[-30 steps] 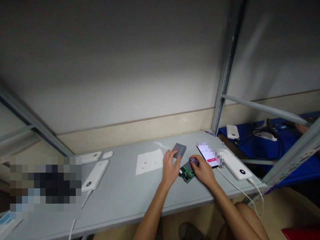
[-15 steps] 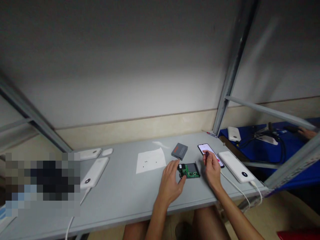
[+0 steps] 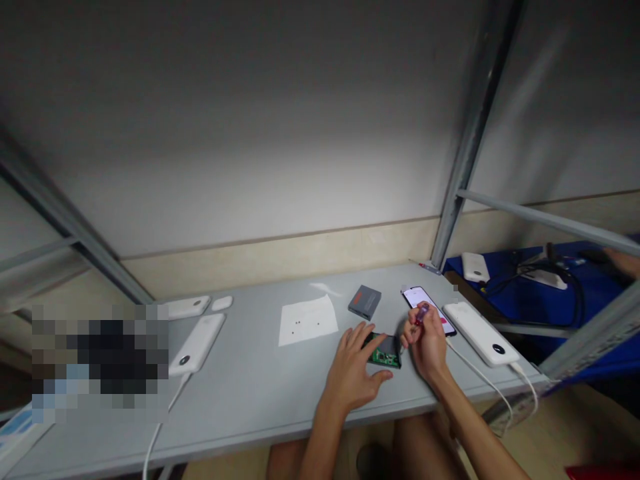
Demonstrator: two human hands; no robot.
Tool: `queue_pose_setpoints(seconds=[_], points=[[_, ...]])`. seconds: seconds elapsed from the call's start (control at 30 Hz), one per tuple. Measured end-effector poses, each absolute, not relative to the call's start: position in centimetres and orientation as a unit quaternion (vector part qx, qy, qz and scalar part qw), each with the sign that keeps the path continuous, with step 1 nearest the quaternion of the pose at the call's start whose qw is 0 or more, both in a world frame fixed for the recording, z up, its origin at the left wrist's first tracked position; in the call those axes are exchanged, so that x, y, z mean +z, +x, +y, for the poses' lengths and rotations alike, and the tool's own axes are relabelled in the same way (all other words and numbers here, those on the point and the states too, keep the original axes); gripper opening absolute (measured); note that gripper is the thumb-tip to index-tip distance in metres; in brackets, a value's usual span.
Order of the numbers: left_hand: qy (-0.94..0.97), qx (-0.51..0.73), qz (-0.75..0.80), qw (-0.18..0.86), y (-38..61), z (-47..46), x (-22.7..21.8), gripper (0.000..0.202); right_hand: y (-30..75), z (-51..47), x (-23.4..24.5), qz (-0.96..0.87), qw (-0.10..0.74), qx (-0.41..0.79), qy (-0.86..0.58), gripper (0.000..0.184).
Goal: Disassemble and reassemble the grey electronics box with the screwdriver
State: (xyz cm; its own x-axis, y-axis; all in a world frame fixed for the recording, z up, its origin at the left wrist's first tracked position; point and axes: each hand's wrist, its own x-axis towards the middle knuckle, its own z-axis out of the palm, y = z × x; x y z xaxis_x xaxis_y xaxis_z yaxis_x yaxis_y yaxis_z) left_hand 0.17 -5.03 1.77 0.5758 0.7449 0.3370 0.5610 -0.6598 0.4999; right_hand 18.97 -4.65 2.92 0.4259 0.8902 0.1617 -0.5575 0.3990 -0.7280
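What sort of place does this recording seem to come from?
Probably an electronics repair or assembly workshop: a bare circuit board sits in an open grey casing on a grey workbench, the right hand holds a small screwdriver, and white power banks lie nearby.

Probably an electronics repair bench: grey table (image 3: pixel 250 400), steel shelving uprights (image 3: pixel 475 133), circuit board (image 3: pixel 385 359).

A green circuit board (image 3: pixel 385 357) is showing near, a purple screwdriver (image 3: pixel 421 314) is glinting right, a grey box (image 3: pixel 365 301) is carrying a red label, and white paper (image 3: pixel 309 321) is showing black dots left.
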Motion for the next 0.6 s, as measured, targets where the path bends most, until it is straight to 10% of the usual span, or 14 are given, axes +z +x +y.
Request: queue_pose_setpoints(seconds=[0.2, 0.6], points=[[0.859, 0.285, 0.394, 0.163, 0.5, -5.3, 2.2, 0.032, 18.5, -4.5, 3.3, -0.27, 0.756, 0.534, -0.266, 0.035], [0.852, 0.272, 0.424, 0.143, 0.6, -5.6, 2.3, 0.029, 17.8, -4.6, 2.7, -0.324, 0.705, 0.569, -0.273, 0.034]])
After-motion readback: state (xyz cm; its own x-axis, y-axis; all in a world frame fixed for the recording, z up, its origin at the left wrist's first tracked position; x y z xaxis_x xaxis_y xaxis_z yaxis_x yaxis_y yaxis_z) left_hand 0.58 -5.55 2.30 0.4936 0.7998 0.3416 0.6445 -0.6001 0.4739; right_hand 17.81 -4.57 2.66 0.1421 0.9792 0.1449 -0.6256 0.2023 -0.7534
